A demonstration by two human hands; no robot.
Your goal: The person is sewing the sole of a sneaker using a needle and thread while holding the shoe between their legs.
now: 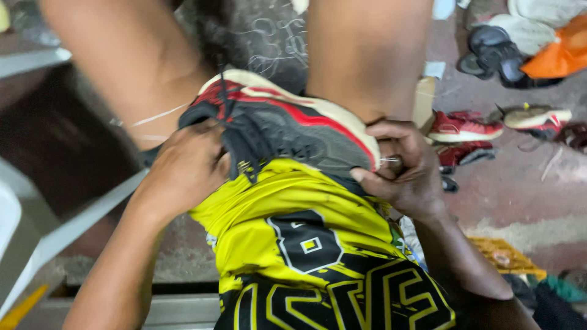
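So the person is sitting with a shoe (pixel 287 131) wedged between their knees, sole side turned away from them, dark grey mesh upper with red trim and a cream sole edge. The left hand (pixel 186 168) is curled tight around the lace end of the shoe, fingers tucked into the upper so you can't see the tips. The right hand (pixel 406 168) is clamped on the other end, and between thumb and forefinger it's pinching a needle (pixel 389 160), thin and silvery, sitting right at the sole edge just beside the fingertips. A pale thread (pixel 156 116) runs off past the left hand across the thigh; can't tell where it ends.

Below both hands is the yellow and black jersey (pixel 287 244) they're wearing. Out past the right hand's knuckles, on the floor (pixel 520 195), there's a pair of red shoes (pixel 465 128), a white and red one further off, and dark sandals (pixel 492 55) beyond that, next to an orange bag (pixel 559 55).
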